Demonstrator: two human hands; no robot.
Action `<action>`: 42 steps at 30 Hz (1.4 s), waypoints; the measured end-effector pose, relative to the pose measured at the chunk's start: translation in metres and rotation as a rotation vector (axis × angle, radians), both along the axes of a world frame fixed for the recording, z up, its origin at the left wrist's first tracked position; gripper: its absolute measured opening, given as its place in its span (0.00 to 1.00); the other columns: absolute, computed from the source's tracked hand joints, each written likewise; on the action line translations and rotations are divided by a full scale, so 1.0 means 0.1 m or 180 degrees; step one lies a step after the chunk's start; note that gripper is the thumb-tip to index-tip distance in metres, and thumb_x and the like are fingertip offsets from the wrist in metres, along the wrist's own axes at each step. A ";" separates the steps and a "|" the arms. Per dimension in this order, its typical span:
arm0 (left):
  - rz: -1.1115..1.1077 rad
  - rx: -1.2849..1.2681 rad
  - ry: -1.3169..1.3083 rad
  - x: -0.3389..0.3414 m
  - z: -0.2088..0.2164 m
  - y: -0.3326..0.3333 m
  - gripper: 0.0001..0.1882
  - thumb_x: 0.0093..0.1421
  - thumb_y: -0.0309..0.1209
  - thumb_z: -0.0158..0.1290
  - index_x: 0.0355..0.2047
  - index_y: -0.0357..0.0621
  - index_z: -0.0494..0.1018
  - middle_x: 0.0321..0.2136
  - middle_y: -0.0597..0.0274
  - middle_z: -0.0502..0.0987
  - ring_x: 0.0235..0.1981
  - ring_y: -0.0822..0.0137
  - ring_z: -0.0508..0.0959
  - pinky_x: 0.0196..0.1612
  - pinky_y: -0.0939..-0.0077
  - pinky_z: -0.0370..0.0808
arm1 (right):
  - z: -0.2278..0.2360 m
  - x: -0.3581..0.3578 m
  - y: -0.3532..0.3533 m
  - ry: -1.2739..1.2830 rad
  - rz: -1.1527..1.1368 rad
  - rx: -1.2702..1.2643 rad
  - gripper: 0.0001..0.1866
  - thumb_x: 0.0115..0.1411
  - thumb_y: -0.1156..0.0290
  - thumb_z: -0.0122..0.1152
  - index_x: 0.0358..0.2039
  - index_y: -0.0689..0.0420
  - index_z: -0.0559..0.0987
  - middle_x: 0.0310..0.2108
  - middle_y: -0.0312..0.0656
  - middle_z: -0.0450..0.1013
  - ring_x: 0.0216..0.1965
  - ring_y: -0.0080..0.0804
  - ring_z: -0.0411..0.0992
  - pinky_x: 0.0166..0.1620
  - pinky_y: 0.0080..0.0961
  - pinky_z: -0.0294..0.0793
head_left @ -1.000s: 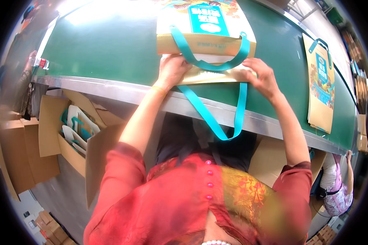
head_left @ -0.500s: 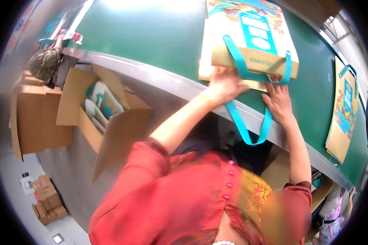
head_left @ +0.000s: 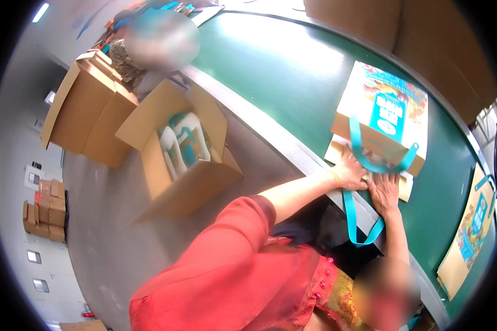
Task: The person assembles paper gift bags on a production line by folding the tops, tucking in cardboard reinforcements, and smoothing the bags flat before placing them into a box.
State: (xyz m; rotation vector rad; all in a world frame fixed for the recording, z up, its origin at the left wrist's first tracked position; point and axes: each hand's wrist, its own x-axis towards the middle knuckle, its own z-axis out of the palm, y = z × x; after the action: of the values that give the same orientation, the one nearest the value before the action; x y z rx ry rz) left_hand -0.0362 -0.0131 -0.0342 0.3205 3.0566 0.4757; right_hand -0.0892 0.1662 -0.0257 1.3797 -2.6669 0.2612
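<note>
A cream and tan paper gift bag (head_left: 363, 91) with a teal label panel lies on the green tabletop, close to its metal edge. One teal ribbon handle (head_left: 360, 151) loops over its near end; another ribbon handle (head_left: 352, 223) hangs down past the table edge. My left hand (head_left: 349, 170) presses on the bag's near flap, fingers stretched out. Beside it, my right hand (head_left: 385, 193) lies flat with its fingers pointing at the bag. The fingertips of both hands are partly hidden under the bag's near end and the handle.
A similar flat bag (head_left: 469, 231) lies at the table's right end. Left of the table stands an open carton (head_left: 154, 171) holding white and teal bags. Taller cartons (head_left: 94, 121) stand behind it, near a person in a patterned sleeve (head_left: 126, 65). More boxes (head_left: 51, 207) are stacked farther left.
The view has turned, so the bag and hands sit lower and farther right in it. My hands have come closer together at the bag's near end.
</note>
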 end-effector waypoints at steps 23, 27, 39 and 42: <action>-0.0029 0.0079 -0.0770 -0.08 0.38 -0.70 0.38 0.49 0.62 0.47 0.55 0.53 0.69 0.62 0.53 0.58 0.66 0.49 0.48 0.54 0.22 0.39 | 0.23 -0.21 0.20 -0.0998 -0.0148 0.0363 0.27 0.57 0.56 0.52 0.57 0.52 0.68 0.66 0.51 0.50 0.67 0.49 0.46 0.66 0.51 0.38; -0.0165 -0.0069 0.0091 -0.06 0.17 -0.70 0.49 0.47 0.66 0.48 0.62 0.46 0.57 0.64 0.47 0.52 0.67 0.45 0.43 0.58 0.25 0.34 | 0.18 -0.19 0.21 -0.0652 -0.0063 0.0037 0.25 0.57 0.55 0.52 0.54 0.49 0.72 0.63 0.48 0.56 0.66 0.47 0.49 0.66 0.54 0.38; 0.0049 0.0882 0.0298 -0.11 0.33 -0.73 0.25 0.51 0.50 0.55 0.46 0.54 0.74 0.48 0.58 0.72 0.58 0.57 0.61 0.60 0.49 0.43 | 0.00 -0.25 0.28 -0.0209 -0.0070 -0.0168 0.26 0.57 0.52 0.53 0.53 0.51 0.71 0.57 0.47 0.63 0.62 0.48 0.54 0.66 0.51 0.42; 0.0380 0.0760 0.0687 0.06 0.23 -0.81 0.18 0.53 0.43 0.56 0.41 0.48 0.76 0.46 0.58 0.74 0.54 0.58 0.67 0.58 0.49 0.51 | 0.17 -0.20 0.24 -0.0339 -0.0120 -0.0462 0.29 0.57 0.53 0.55 0.56 0.55 0.68 0.58 0.47 0.60 0.63 0.51 0.51 0.65 0.49 0.45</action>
State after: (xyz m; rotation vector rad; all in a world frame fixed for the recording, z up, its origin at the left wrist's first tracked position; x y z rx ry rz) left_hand -0.0301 -0.0937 -0.0111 0.2081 3.2432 0.8708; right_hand -0.1091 0.1899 -0.0084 1.3056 -2.6932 0.5269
